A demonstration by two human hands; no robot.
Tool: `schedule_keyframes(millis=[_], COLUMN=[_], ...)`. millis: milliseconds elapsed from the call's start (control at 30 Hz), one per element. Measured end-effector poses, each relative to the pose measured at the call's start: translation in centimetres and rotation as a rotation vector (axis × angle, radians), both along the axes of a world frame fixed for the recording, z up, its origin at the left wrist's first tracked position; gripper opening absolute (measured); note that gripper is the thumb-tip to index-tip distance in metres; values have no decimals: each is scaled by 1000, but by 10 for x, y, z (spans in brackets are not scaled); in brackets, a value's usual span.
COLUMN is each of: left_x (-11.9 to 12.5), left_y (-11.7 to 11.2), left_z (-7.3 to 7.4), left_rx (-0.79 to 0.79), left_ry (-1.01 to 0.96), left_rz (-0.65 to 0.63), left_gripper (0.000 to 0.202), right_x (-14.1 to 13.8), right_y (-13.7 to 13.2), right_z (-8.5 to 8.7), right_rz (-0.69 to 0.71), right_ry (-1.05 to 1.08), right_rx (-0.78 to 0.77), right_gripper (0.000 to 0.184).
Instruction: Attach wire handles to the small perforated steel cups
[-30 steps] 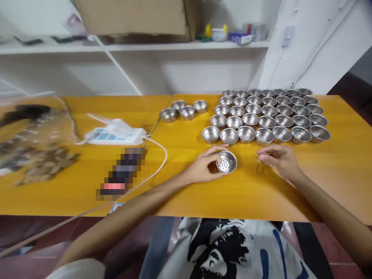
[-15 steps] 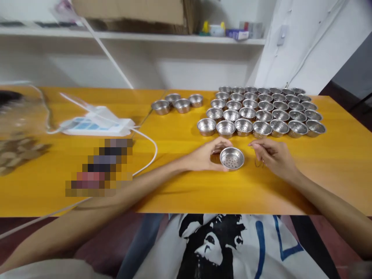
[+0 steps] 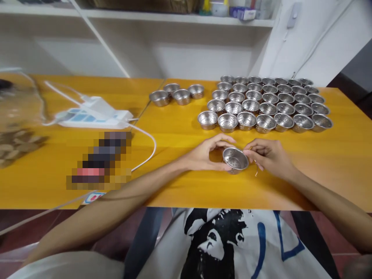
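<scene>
My left hand [image 3: 207,155] grips a small perforated metal cup [image 3: 236,160] by its left side, thumb in front and fingers behind, with its opening tipped toward me. At the cup's right rim, my right hand [image 3: 266,155] pinches a thin bent wire [image 3: 256,168], part of which hangs below the fingers. Whether the wire passes through a hole in the cup I cannot tell. Just beyond my hands stand several rows of similar perforated cups [image 3: 266,123], open side up.
A few more metal cups [image 3: 159,99] stand at the back middle. To the left lie a white power strip [image 3: 95,118] with cables, a blurred-out object [image 3: 101,161] and a pile of small brown pieces [image 3: 19,145]. A white shelf [image 3: 145,15] runs behind the yellow table [image 3: 180,190].
My right hand has moved left, bringing the wire to the cup's rim. The cup has tilted slightly in my left hand. The camera view has shifted downward.
</scene>
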State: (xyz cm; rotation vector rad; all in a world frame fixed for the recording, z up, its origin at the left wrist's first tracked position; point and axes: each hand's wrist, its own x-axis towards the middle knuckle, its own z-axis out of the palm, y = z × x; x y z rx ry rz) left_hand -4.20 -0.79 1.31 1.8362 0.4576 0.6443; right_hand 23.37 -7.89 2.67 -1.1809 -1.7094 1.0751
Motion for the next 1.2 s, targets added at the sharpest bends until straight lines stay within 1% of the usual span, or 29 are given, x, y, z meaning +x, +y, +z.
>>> schedule_keyframes(millis=[167, 333, 500, 767, 867, 967, 1033, 1133, 1200], left_x=[0, 3, 3, 4, 2, 2, 3, 6, 8], left_y=[0, 2, 3, -2, -3, -2, -1, 0, 0], left_z=[-1, -4, -5, -2, -1, 2, 3, 4, 2], left_rx=[-20, -73, -19, 8, 18, 22, 71, 202, 285], left_ry=[25, 37, 51, 18, 30, 37, 38, 3, -30], left_rz=[-43, -57, -39, -44, -43, -79, -92, -142, -161], left_gripper=[67, 66, 64, 61, 60, 57, 50, 36, 35], right_x=[-5, -2, -1, -6, -10, -13, -15, -16, -17], right_y=[8, 15, 15, 14, 12, 9, 9, 9, 10], right_z=[-7, -11, -11, -9, -7, -8, -9, -10, -8], right_rz=[34, 31, 50, 10, -27, -61, -83, -86, -64], right_ry=[8, 16, 20, 19, 15, 1, 6, 56, 89], right_rx=[-99, -147, -195, -204, -177, -136, -130, -166, -198], right_gripper=[38, 35, 28, 27, 30, 29, 29, 31, 34])
